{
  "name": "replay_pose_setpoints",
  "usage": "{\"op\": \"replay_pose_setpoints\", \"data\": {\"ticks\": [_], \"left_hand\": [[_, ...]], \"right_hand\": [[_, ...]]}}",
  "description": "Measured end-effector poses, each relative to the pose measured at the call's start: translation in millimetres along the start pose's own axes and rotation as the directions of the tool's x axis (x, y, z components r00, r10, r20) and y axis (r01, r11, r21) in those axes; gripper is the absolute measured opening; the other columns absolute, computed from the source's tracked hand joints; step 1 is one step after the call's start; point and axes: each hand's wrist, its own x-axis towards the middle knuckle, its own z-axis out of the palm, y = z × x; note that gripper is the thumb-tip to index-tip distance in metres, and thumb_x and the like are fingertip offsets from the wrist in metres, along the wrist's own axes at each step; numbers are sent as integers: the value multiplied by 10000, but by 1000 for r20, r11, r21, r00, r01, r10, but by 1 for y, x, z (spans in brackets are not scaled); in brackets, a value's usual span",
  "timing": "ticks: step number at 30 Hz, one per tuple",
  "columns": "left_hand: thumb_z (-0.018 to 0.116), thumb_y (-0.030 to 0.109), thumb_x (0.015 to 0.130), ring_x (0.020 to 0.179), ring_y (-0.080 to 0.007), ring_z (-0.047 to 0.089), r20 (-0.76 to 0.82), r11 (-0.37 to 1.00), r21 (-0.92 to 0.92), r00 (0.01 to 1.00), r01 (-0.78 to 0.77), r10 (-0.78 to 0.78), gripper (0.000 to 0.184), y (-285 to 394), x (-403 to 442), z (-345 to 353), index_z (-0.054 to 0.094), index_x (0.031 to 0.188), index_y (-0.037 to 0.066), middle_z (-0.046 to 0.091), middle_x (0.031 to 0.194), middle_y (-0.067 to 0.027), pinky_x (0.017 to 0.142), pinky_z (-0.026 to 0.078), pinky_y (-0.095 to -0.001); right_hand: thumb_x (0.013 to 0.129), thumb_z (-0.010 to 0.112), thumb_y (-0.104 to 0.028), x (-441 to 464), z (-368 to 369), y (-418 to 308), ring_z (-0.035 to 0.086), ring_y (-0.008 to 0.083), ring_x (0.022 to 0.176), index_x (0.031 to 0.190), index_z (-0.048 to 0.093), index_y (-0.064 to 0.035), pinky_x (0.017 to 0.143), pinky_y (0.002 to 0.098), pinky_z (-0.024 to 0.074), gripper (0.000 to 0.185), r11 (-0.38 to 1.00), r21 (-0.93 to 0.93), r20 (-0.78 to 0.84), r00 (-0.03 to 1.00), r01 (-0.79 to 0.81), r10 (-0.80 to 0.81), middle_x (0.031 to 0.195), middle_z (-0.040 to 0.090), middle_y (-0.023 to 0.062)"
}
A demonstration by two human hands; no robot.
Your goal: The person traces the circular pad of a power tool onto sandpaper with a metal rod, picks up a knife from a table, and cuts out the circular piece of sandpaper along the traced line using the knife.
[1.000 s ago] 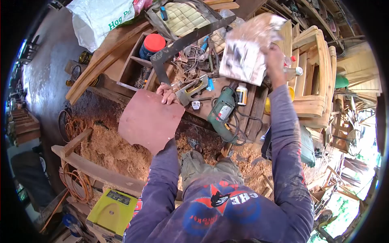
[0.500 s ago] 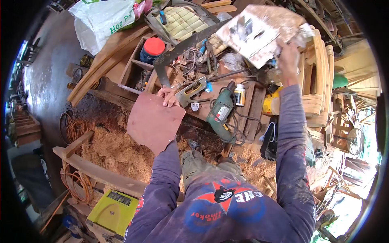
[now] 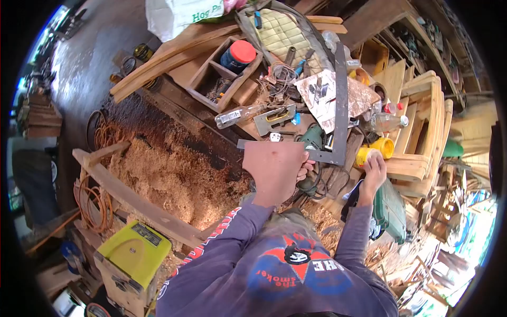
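Left hand (image 3: pixel 305 167): gripping our brown sheet (image 3: pixel 273 170) and metal square (image 3: pixel 341 105).
Sheet: left of the green drill (image 3: pixel 314 136).
Right hand (image 3: pixel 374 170): on our yellow tub (image 3: pixel 363 155), right of the drill; grip, we cannot tell.

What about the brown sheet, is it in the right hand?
No, the left hand holds the brown sheet, while the right hand is at a yellow container.

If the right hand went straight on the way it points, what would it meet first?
Probably the yellow container just ahead of the right hand; whether they touch is unclear.
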Motion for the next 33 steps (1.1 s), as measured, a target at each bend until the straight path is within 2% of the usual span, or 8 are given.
{"op": "replay_pose_setpoints", "data": {"ticks": [4, 11, 14, 17, 20, 25, 28, 33], "left_hand": [[652, 323, 993, 503, -114, 476, -7, 991, 19, 991, 130, -130, 342, 3, -10, 13, 604, 961, -14, 606, 701, -68, 458, 359, -257], [638, 348, 997, 480, -73, 386, -117, 939, 344, 990, -32, 77, 343, 8, -87, 4, 588, 903, 21, 494, 634, 16, 480, 311, -235], [635, 300, 999, 510, -74, 408, -298, 978, 197, 946, -66, 124, 299, 10, -131, -47, 613, 911, 16, 503, 658, 18, 483, 324, -232], [642, 259, 996, 536, -80, 438, -455, 987, 103, 877, -123, 156, 260, 22, -174, -109, 634, 921, 10, 529, 683, 8, 481, 342, -233], [644, 238, 990, 522, -90, 426, -528, 951, -137, 833, -276, 166, 236, 42, -179, -162, 628, 927, 11, 531, 684, 1, 462, 345, -246], [642, 187, 970, 547, -121, 517, -797, 918, 159, 502, -363, 336, 174, 133, -220, -113, 629, 931, 18, 582, 712, -31, 480, 398, -241], [635, 173, 961, 546, -134, 536, -873, 918, 236, 346, -319, 345, 162, 166, -233, -120, 629, 924, 16, 598, 717, -45, 485, 419, -248], [624, 150, 946, 543, -157, 569, -925, 943, 249, 233, -222, 300, 142, 197, -234, -125, 629, 914, 13, 625, 726, -68, 493, 455, -260]], "right_hand": [[953, 642, -62, -4, -14, -12, 633, 166, 982, 1274, 536, 38, 748, 269, 543, 353, 997, -56, 80, 996, 50, -45, 1170, 622, 102], [956, 640, -72, -38, 18, 0, 644, 143, 978, 1242, 577, 30, 864, 275, 524, 310, 902, -143, 383, 863, 407, -329, 1107, 667, 86], [937, 660, -91, -58, 58, -26, 659, 170, 977, 1203, 610, 34, 869, 297, 526, 299, 890, -170, 514, 809, 423, -286, 1082, 684, 108], [921, 677, -140, -41, 137, -51, 682, 217, 945, 1120, 664, 21, 849, 336, 529, 256, 638, -197, 639, 591, 744, -492, 1034, 703, 150], [919, 681, -204, -4, 251, -52, 694, 212, 932, 1119, 706, -2, 839, 331, 529, 286, 675, -178, 705, 571, 716, -420, 1012, 728, 156], [859, 722, -335, 54, 447, -3, 712, 205, 855, 1070, 741, 13, 769, 316, 528, 407, 809, -297, 755, 643, 507, -126, 922, 756, 157], [869, 728, -340, 70, 526, 34, 652, 162, 788, 1084, 739, 20, 732, 306, 510, 419, 716, -386, 831, 556, 582, -4, 891, 738, 84], [824, 775, -305, 71, 586, 52, 682, 204, 817, 1058, 735, 32, 739, 340, 527, 412, 672, -530, 808, 550, 518, 213, 949, 747, 150]]}}
